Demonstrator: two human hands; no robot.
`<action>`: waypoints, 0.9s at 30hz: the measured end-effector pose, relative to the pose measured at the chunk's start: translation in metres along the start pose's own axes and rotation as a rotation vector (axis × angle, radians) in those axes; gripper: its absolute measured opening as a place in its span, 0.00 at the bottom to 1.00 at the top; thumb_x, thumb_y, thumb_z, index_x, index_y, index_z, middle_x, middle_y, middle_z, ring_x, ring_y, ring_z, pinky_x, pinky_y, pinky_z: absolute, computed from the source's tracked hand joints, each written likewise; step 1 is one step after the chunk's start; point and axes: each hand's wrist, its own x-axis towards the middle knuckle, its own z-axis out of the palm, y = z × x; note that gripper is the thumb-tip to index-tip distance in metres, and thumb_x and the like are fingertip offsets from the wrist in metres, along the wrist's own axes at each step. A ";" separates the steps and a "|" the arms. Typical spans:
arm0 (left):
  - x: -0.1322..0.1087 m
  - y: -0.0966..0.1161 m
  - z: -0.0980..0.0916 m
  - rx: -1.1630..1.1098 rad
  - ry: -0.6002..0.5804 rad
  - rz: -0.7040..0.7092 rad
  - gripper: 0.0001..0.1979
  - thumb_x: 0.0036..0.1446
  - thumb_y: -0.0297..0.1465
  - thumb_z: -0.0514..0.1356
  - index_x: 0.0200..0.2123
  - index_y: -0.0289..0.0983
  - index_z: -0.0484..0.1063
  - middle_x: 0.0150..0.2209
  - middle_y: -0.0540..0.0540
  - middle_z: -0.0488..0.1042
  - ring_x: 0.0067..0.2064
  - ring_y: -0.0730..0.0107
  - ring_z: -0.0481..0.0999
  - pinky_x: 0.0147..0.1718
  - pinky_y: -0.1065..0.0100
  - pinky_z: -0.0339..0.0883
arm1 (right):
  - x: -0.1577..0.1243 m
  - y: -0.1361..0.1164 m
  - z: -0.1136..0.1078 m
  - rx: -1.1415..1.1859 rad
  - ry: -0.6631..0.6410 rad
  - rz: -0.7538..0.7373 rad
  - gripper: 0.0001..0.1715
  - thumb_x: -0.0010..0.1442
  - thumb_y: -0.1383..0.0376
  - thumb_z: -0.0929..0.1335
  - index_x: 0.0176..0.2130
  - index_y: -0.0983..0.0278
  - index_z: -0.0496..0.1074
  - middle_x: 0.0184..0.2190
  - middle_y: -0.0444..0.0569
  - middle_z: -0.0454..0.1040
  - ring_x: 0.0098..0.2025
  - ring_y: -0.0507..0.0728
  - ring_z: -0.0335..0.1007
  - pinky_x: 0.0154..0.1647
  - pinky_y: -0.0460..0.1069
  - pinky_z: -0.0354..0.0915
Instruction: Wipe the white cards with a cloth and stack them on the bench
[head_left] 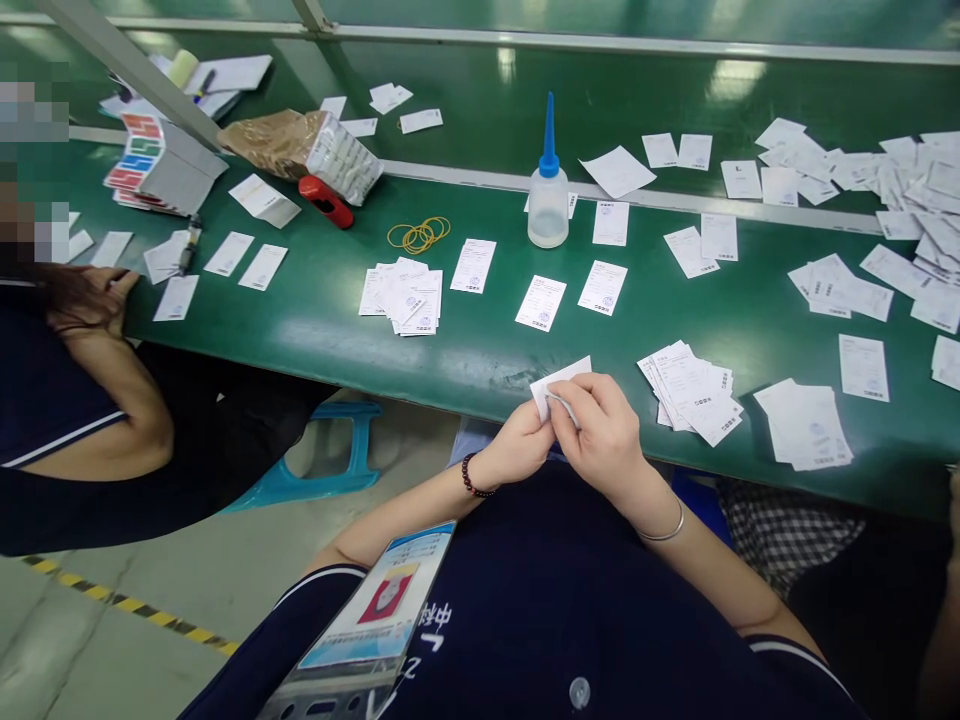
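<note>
A white paper slip (546, 391) sits over the near edge of the green table (457, 375), pinched in the fingertips of both the left hand (525, 437) and the right hand (606, 430). Uneven finger pressure could crease it; a loosened pinch could drop it over the edge. At three o'clock from it, a fanned pile of printed slips (694, 390) could scatter if the right wrist swung outward. At twelve, the blue-nozzled squeeze bottle (549, 205) stands upright; a careless reach might topple it onto neighbouring slips. Yellow rubber bands (420, 236) lie loose at ten.
</note>
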 end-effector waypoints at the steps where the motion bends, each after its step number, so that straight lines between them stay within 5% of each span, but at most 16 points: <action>1: 0.001 0.000 -0.001 0.003 -0.001 0.008 0.17 0.61 0.42 0.58 0.43 0.34 0.74 0.43 0.42 0.78 0.48 0.59 0.75 0.51 0.59 0.68 | 0.001 -0.001 -0.001 0.023 -0.027 -0.003 0.12 0.64 0.69 0.63 0.43 0.60 0.74 0.33 0.50 0.71 0.36 0.57 0.69 0.37 0.51 0.70; 5: 0.003 -0.008 -0.001 -0.157 -0.004 -0.020 0.19 0.58 0.43 0.61 0.47 0.36 0.74 0.46 0.41 0.77 0.49 0.59 0.75 0.50 0.59 0.68 | 0.004 0.004 -0.009 0.172 -0.158 0.011 0.11 0.64 0.69 0.62 0.42 0.61 0.73 0.35 0.49 0.71 0.36 0.55 0.71 0.37 0.50 0.70; 9: 0.002 -0.014 0.003 -0.377 -0.003 -0.147 0.23 0.55 0.45 0.63 0.48 0.36 0.72 0.43 0.42 0.76 0.44 0.63 0.75 0.46 0.61 0.70 | 0.007 0.016 -0.013 0.132 -0.045 0.140 0.07 0.63 0.67 0.64 0.41 0.62 0.71 0.35 0.50 0.71 0.38 0.57 0.71 0.40 0.52 0.71; 13: 0.003 -0.008 0.004 -0.250 -0.010 -0.096 0.22 0.56 0.47 0.62 0.44 0.35 0.74 0.39 0.43 0.76 0.45 0.62 0.74 0.48 0.61 0.69 | 0.005 0.016 -0.005 0.045 0.001 0.142 0.08 0.63 0.67 0.64 0.42 0.62 0.71 0.36 0.51 0.71 0.39 0.58 0.71 0.41 0.54 0.70; 21: 0.005 -0.008 0.001 -0.196 -0.031 -0.056 0.20 0.58 0.46 0.60 0.44 0.36 0.73 0.43 0.43 0.76 0.46 0.63 0.75 0.48 0.63 0.68 | 0.009 0.016 -0.012 0.243 -0.217 0.079 0.08 0.64 0.67 0.63 0.41 0.61 0.71 0.36 0.49 0.72 0.38 0.55 0.71 0.39 0.51 0.70; 27: 0.005 -0.002 0.005 -0.140 -0.060 -0.020 0.19 0.60 0.45 0.58 0.44 0.35 0.72 0.39 0.44 0.76 0.47 0.60 0.74 0.51 0.60 0.67 | 0.009 0.021 -0.007 0.082 -0.006 0.137 0.07 0.64 0.68 0.63 0.41 0.63 0.71 0.36 0.51 0.71 0.39 0.57 0.70 0.41 0.53 0.69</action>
